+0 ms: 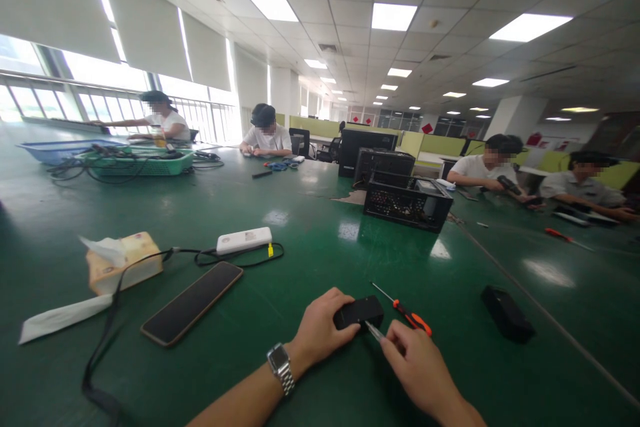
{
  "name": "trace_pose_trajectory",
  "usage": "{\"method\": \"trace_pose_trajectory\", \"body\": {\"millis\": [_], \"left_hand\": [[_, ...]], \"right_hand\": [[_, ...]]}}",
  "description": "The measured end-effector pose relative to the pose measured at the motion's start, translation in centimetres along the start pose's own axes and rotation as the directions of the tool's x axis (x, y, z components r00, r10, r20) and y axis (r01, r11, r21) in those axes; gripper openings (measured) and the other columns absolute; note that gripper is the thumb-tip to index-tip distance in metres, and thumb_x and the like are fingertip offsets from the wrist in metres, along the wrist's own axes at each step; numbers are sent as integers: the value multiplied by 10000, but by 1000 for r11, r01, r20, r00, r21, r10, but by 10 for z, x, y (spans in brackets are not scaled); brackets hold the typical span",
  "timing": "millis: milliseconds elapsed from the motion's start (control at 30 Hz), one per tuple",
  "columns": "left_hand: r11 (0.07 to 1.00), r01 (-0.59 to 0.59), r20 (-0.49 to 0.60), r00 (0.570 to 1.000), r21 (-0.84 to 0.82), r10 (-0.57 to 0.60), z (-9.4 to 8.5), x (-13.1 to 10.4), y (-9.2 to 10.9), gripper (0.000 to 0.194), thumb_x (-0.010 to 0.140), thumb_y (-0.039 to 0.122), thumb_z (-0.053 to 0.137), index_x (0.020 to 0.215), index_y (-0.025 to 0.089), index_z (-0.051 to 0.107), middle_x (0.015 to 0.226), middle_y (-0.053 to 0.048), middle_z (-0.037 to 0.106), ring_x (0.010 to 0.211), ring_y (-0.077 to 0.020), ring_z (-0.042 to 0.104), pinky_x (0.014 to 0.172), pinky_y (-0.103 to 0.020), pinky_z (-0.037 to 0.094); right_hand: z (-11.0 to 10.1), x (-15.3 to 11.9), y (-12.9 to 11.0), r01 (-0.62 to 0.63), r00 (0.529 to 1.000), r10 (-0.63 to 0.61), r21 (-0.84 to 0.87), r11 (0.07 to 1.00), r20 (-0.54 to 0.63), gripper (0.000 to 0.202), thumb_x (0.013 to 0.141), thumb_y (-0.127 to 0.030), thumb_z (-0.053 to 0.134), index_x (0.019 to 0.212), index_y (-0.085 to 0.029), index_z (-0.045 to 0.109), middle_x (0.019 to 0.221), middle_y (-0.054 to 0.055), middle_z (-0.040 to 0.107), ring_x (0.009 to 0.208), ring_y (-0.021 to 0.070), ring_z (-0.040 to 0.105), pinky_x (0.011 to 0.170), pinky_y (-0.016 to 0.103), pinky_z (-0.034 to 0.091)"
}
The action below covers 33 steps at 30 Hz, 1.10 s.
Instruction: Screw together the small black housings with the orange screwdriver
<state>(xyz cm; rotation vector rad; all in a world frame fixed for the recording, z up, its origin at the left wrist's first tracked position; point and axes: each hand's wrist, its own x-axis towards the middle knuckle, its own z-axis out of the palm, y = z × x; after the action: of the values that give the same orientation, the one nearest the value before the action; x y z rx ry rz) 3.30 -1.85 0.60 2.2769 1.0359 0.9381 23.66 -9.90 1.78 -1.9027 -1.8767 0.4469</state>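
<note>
My left hand (325, 321), with a watch on its wrist, is closed around a small black rectangular box (364, 310) on the green table. In my right hand (415, 360) is a slim, pointed silver tool (374, 331) that looks like tweezers. Its tip meets the near side of the box; whether it goes into a gap there I cannot tell. Just beyond the right hand lies a screwdriver (407, 312) with an orange and black handle. Another black box (507, 313) rests farther right.
Left of my hands lie a phone (193, 303), a white power strip (244, 240) with a black cable, and a tissue pack (125, 263). Computer cases (407, 203) stand ahead. Baskets (137, 163) of cables are far left. Several people sit around the table.
</note>
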Motion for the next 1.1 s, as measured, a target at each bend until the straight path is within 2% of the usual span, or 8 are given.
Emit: {"method": "trace_pose_trajectory", "body": {"millis": [233, 367, 567, 667, 733, 867, 967, 1100], "left_hand": [[1000, -15, -6, 1000, -1, 15, -1, -2, 1, 394, 756, 248, 695, 1138, 261, 599, 978, -14, 630, 869, -194, 605, 787, -279, 471], [997, -63, 71, 996, 44, 60, -4, -3, -1, 502, 784, 337, 695, 1258, 289, 537, 1064, -18, 623, 937, -207, 603, 810, -278, 471], [993, -68, 124, 991, 92, 56, -7, -3, -2, 391, 902, 279, 537, 1292, 302, 521, 1103, -14, 620, 968, -195, 599, 836, -269, 463], [992, -50, 131, 991, 115, 35, -8, -2, -1, 376, 948, 288, 450, 1319, 308, 503, 1045, -19, 631, 916, -190, 602, 781, -264, 468], [990, -51, 146, 989, 129, 31, -9, -2, 0, 382, 954, 319, 441, 1331, 313, 497, 1049, -25, 630, 920, -198, 598, 783, -274, 467], [989, -54, 197, 980, 139, 26, -12, -1, -1, 481, 886, 438, 555, 1342, 294, 501, 1099, -49, 620, 957, -236, 591, 828, -326, 471], [997, -40, 195, 980, 65, 26, -13, -1, -3, 459, 884, 387, 557, 1326, 269, 523, 1136, -62, 608, 982, -233, 591, 859, -329, 475], [995, -79, 194, 977, -53, 88, -14, -2, -2, 436, 858, 251, 562, 1294, 259, 548, 1240, -59, 578, 1073, -221, 569, 960, -333, 441]], "right_hand": [[21, -4, -10, 93, 996, -91, -87, 992, 21, 184, 889, -362, 481, 787, -232, 562, 824, 3, 663, 788, 176, 603, 647, 240, 351], [23, 2, -5, 43, 998, -43, -9, 999, 51, 235, 868, -381, 508, 711, -211, 549, 729, -11, 638, 684, 148, 573, 599, 231, 338], [-6, 4, 15, -8, 976, -39, 211, 978, 216, 264, 790, -306, 561, 579, -190, 453, 527, -61, 464, 514, 92, 438, 503, 200, 304], [-25, 1, 30, -57, 897, -72, 275, 960, 437, 200, 749, -288, 603, 604, -183, 513, 527, -67, 476, 490, 86, 436, 472, 191, 294], [-32, 1, 38, -38, 872, -73, 216, 976, 484, 144, 719, -290, 647, 646, -179, 591, 555, -58, 530, 514, 93, 466, 484, 193, 299], [-35, 4, 37, 94, 942, -97, 26, 995, 323, 159, 725, -372, 686, 746, -214, 685, 667, -29, 630, 624, 134, 547, 560, 220, 346], [-32, 8, 28, 145, 977, -137, -40, 989, 160, 257, 798, -471, 616, 867, -237, 696, 757, -2, 656, 684, 165, 583, 623, 259, 411], [-22, 14, 23, 200, 975, -206, -77, 977, -81, 429, 873, -482, 514, 1207, -228, 602, 1175, 84, 615, 993, 221, 595, 852, 333, 471]]}}
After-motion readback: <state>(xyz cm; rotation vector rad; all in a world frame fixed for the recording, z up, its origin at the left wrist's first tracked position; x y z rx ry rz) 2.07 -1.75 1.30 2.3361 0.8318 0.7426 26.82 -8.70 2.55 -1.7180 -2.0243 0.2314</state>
